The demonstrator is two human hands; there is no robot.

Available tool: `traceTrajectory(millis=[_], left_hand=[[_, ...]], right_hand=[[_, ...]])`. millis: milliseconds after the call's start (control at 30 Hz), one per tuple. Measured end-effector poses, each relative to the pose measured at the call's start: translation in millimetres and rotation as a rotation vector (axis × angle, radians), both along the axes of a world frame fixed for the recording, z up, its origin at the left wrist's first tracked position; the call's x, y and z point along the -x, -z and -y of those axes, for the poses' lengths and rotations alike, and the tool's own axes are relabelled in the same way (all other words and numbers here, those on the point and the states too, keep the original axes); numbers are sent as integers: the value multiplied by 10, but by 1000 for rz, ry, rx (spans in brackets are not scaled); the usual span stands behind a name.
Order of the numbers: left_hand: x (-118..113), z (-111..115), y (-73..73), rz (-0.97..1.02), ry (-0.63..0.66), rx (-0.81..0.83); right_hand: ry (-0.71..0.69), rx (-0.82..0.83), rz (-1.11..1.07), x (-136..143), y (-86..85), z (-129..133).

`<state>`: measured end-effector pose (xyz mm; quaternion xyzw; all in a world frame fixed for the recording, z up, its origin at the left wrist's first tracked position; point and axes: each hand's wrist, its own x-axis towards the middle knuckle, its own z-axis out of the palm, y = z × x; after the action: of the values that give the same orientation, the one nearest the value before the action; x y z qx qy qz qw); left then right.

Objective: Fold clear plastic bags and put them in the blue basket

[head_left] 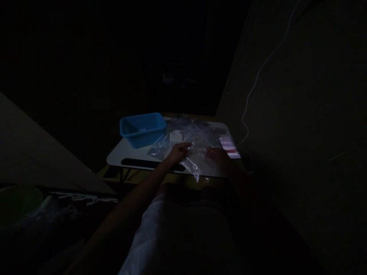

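Dim light leaves much of the detail hard to make out. My left hand (177,153) is closed on a clear plastic bag (192,167), its index finger reaching along the top. Opposite it, my right hand (218,156) pinches the same bag's other side, its fingers partly in shadow. The bag is stretched between both hands, and a crinkled corner hangs over the table's near edge. Just beyond my left hand lies a small white square item (176,136). More clear plastic bags (190,124) are heaped behind it.
A blue plastic basin (146,138) stands at the left of the small white folding table (114,156), which has a dark slot (140,163) along its front. A lit phone screen (228,144) is at the right edge. A white cable (259,70) hangs along the right wall.
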<state>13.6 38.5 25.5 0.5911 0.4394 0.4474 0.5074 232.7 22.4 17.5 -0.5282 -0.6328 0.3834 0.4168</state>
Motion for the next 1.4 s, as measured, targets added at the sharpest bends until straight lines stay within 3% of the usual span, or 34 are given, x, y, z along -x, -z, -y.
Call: traceTrajectory(millis=[167, 300, 500, 733, 900, 1067, 1233, 1400], left_hand=[[80, -115, 54, -133, -75, -169], [60, -203, 82, -192, -152, -254], [23, -275, 164, -238, -286, -248], [74, -213, 190, -251, -260, -276], [99, -178, 151, -293, -237, -288], [104, -207, 203, -234, -211, -260], [92, -180, 205, -43, -80, -100], [106, -127, 141, 32, 98, -95]], right_hand=[[139, 7, -33, 56, 68, -185], [105, -71, 22, 63, 41, -184], [90, -31, 113, 109, 18, -213], [221, -104, 227, 140, -25, -189], [210, -80, 197, 92, 17, -190], [182, -91, 234, 117, -19, -192], [136, -87, 250, 144, -89, -147], [118, -86, 269, 120, -47, -162]])
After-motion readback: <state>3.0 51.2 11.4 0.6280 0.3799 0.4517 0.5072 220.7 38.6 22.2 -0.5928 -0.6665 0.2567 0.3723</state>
